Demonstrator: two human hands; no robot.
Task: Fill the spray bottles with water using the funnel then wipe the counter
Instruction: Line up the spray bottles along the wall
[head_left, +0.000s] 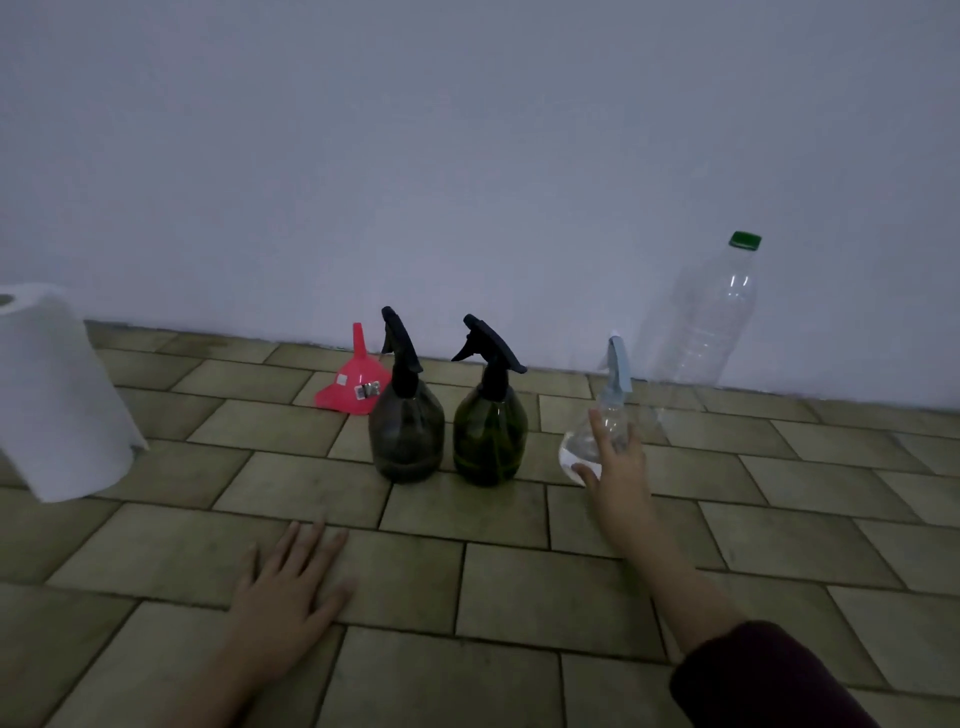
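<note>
A paper towel roll (54, 389) is standing far left of the dark spray bottles (406, 415); a pink funnel (358, 382) is lying just behind them. The left hand (291, 587) is resting flat on the tiled tabletop (519, 587), fingers spread. Right of the pair, the right hand (615, 467) is reaching, fingers open, touching the clear spray bottle (605, 415). Filling seems about to begin; next, gripping it firmly.

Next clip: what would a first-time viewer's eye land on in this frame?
Probably the pink funnel, lying upside down near the wall behind two dark spray bottles standing side by side mid-counter. Next, the right hand reaching to the clear spray bottle just right of them, with a tall clear bottle behind. The left hand rests flat on the tiled counter; a paper towel roll stands far left.
</note>
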